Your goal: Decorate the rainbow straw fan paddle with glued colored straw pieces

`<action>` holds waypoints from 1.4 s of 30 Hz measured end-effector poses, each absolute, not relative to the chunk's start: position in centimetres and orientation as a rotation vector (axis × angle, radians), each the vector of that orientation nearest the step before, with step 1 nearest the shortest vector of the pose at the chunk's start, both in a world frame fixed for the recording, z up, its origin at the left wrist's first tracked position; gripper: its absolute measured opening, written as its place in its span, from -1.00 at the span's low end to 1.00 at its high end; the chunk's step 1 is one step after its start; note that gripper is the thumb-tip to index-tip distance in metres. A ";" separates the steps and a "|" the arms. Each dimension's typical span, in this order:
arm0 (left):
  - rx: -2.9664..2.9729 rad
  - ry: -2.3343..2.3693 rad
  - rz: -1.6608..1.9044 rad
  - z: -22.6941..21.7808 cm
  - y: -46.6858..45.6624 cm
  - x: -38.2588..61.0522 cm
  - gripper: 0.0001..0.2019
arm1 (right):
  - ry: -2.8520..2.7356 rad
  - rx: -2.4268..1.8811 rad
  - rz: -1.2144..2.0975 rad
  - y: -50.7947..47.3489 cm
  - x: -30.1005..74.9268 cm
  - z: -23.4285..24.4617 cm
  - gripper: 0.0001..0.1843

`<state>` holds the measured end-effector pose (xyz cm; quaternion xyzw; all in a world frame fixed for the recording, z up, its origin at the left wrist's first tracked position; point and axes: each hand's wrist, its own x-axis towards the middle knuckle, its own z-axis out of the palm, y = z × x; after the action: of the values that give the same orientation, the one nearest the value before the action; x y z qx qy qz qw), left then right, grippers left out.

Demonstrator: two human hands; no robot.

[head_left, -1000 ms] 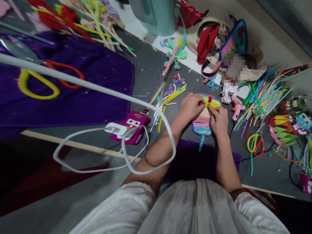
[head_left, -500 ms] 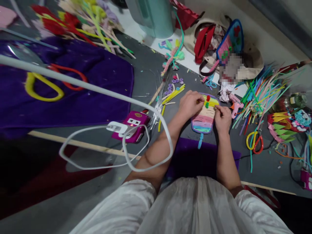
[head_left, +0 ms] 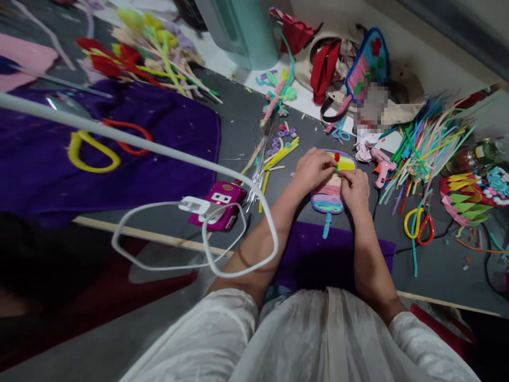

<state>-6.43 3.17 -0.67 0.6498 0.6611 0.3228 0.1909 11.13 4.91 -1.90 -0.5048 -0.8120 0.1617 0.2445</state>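
A striped popsicle-shaped pipe-cleaner craft [head_left: 328, 193] lies flat on the table, with a purple rim, yellow, cream, pink and blue bands, and a light-blue stick at the bottom. On its yellow part are a red fuzzy piece [head_left: 337, 157] and, just below, a green fuzzy piece [head_left: 336, 168], mostly covered by fingertips. My left hand [head_left: 315, 168] reaches over the craft's left edge, its fingers closed at the green piece. From the right, my right hand [head_left: 356, 187] meets it there with fingers pinched; what lies between them is hidden.
A pink glue gun [head_left: 384, 168], a heap of pipe cleaners [head_left: 427, 146] and yellow-red scissors [head_left: 419, 227] lie to the right. Leftward are a purple power strip [head_left: 225, 204], a purple cloth [head_left: 178, 138] and larger scissors [head_left: 93, 154]. A white cable [head_left: 159, 146] crosses the view before my left arm.
My right hand has moved left from the craft's right edge, and its fingertips now meet my left hand's at the green piece. The camera view has shifted slightly.
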 end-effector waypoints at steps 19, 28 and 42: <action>1.737 1.936 1.227 -1.8 3.7 -7.5 -0.88 | -1.938 -1.318 0.511 5.9 11.6 -1.9 -0.71; 1.070 2.193 1.934 -2.6 3.4 -13.4 -0.86 | -1.452 -1.402 0.632 5.7 12.1 -0.6 -0.60; 0.901 2.580 1.324 -2.7 1.5 -16.0 -0.69 | -1.287 -1.214 0.471 5.5 13.4 0.9 -0.64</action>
<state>-16.01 1.47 -2.67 0.2964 0.8485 0.4353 0.0524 13.37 5.48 0.93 -0.5257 -0.5573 0.2040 0.6095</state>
